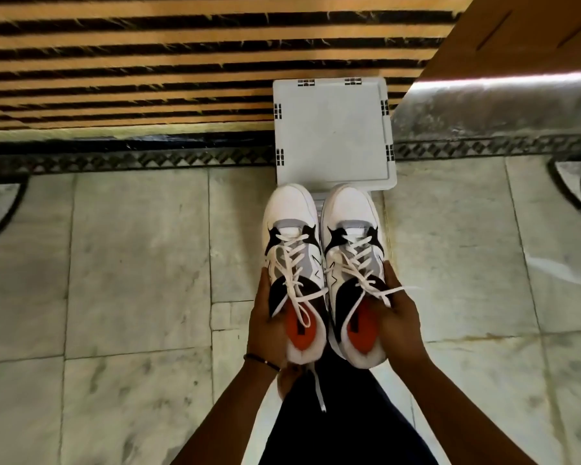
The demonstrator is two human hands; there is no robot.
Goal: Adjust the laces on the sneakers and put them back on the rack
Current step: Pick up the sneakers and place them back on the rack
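Two white sneakers with black and grey panels and orange insoles are held side by side in the air, toes pointing away from me. My left hand (265,317) grips the left sneaker (294,263) along its outer side. My right hand (398,317) grips the right sneaker (351,263) the same way. White laces (297,283) cross both tongues loosely, and one lace end (319,391) hangs down below the left sneaker's heel. A white plastic rack (332,132) stands on the floor just beyond the toes, its flat top bare.
Pale marble floor tiles (131,263) spread to both sides. A striped black and tan wall (148,62) runs behind the rack, with a patterned dark border at its foot. A brown wooden panel (517,35) stands at the upper right. My dark-trousered leg (342,427) is below the sneakers.
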